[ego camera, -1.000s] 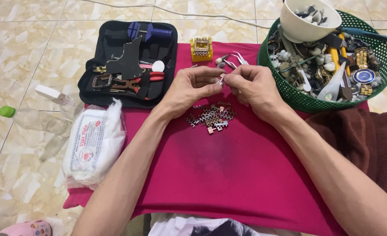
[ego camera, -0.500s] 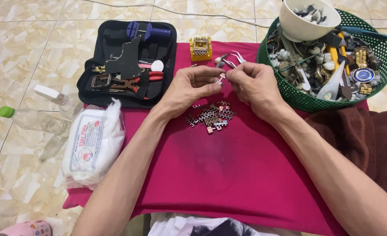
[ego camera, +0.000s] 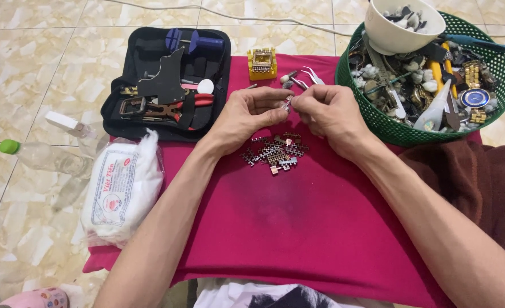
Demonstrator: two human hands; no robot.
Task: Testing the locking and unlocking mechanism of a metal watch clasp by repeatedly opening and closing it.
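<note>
I have both hands pinched shut on one small metal link (ego camera: 287, 103), left hand (ego camera: 247, 117) meeting right hand (ego camera: 331, 114) above the link pile (ego camera: 275, 153) on the red cloth (ego camera: 298, 228), most links untouched.

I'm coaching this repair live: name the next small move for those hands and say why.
Probably keep both hands pinching: the left hand and right hand meet on a tiny metal piece above the links, so steadying it before working it seems safest.

Barely anything has shifted: the left hand (ego camera: 247, 114) and right hand (ego camera: 329, 114) have only drawn slightly closer together.
</note>
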